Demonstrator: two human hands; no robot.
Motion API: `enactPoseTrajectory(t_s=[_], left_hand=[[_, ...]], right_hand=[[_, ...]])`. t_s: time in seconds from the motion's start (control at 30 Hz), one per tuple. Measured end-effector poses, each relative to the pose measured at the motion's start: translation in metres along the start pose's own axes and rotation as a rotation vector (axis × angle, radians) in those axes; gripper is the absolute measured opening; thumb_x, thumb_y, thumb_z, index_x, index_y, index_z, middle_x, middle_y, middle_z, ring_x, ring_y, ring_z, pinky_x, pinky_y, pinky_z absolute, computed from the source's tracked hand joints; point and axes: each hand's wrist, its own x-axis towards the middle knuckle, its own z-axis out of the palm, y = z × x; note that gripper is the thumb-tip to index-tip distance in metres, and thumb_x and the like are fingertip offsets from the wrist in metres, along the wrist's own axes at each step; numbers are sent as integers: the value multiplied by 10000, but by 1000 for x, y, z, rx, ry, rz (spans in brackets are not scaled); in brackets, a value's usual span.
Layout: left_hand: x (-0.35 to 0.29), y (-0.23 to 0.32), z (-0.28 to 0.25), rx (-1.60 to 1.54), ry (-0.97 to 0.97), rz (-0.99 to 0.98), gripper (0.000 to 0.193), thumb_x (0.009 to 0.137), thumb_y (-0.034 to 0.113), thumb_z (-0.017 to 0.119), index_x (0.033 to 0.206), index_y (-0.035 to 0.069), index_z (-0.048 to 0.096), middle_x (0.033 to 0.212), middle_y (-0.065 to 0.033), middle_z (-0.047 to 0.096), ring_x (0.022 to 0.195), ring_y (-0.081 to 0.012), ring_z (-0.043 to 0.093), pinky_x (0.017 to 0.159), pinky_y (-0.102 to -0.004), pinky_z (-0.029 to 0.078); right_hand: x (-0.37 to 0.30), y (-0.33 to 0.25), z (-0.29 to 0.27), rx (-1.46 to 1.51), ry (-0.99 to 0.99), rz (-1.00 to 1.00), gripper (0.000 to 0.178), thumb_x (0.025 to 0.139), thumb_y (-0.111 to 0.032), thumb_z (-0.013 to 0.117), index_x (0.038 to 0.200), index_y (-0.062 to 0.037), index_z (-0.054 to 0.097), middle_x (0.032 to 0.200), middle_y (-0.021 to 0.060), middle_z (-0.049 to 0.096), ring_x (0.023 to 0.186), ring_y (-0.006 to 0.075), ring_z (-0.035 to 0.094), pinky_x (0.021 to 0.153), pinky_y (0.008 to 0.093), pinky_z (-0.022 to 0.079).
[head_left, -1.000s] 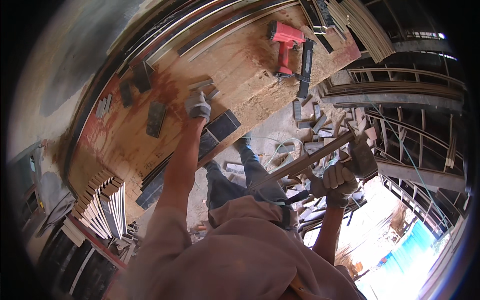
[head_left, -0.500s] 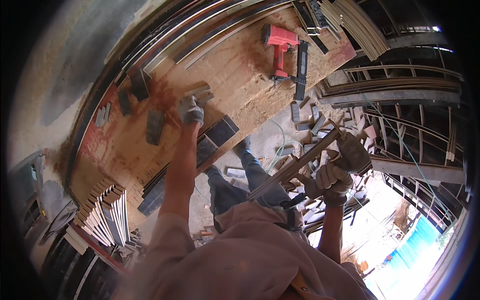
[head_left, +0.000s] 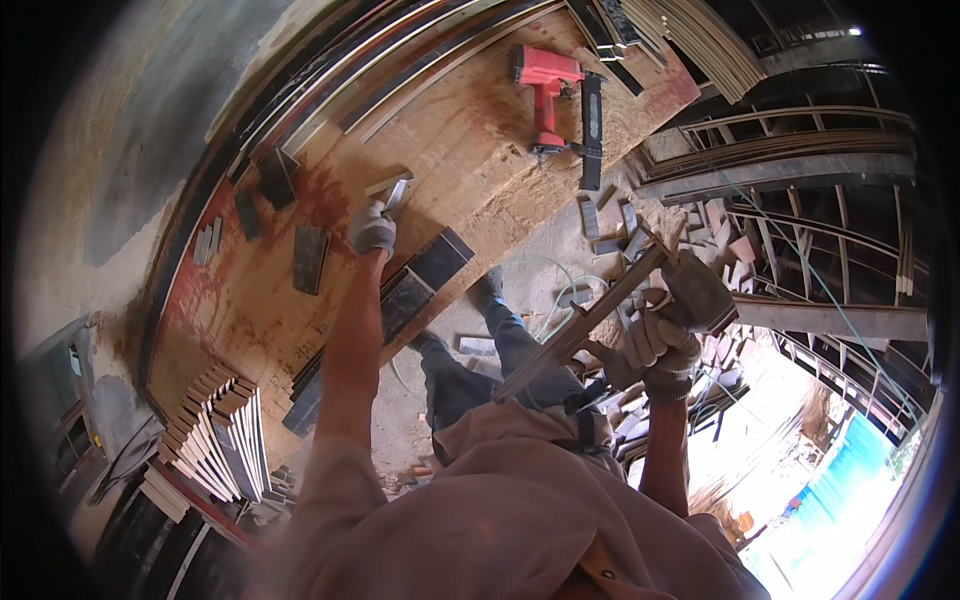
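Note:
My left hand (head_left: pixel 374 230), in a grey knitted glove, is closed on a short wood strip (head_left: pixel 399 191) over the workbench (head_left: pixel 440 150). The strip is tipped up, its pale face showing. Beside it lies a second short wood piece (head_left: pixel 384 184). My gloved right hand (head_left: pixel 658 352) grips the handle of a dark nail gun (head_left: pixel 698 292), held off the bench in front of my body. Its long straight magazine (head_left: pixel 565 345) slants down toward my waist.
A red nail gun (head_left: pixel 547 85) rests at the bench's far side. Dark panel pieces (head_left: pixel 441 261) lie along the near edge, and a fanned stack of strips (head_left: pixel 222 430) stands at left. Offcuts (head_left: pixel 606 225) and a thin green hose (head_left: pixel 560 265) are on the floor.
My left hand has turned the wood strip from lying flat to tipped up, apart from the second piece. The dark nail gun stays in my right hand, nearly unmoved.

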Motion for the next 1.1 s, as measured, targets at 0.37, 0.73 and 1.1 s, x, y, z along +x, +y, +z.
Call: enactPoseTrajectory(t_s=[0.37,0.73,1.1], left_hand=[[-59,99,-130,-1204,31,-50,324,1004,288,603,1212,50,675,912,-53,697,717,-145,634,573,-315,484],[-170,237,-294,-1426,-53,354,296,917,-4,678,1212,4,697,984,-75,704,816,-99,632,726,-230,525],[-182,216,-290,-1306,62,459,331,939,-1,642,1268,-43,646,1000,-102,684,887,-116,642,785,-261,528]], right_hand=[[14,-6,14,159,-190,-79,449,885,-114,592,1283,83,517,551,2,404,428,156,400,442,344,388],[49,11,47,340,-557,-77,455,916,-142,608,1325,35,520,560,-7,452,449,143,456,467,340,435],[44,15,73,359,-650,-61,426,909,-127,613,1272,73,514,559,9,440,449,161,464,465,348,447]])
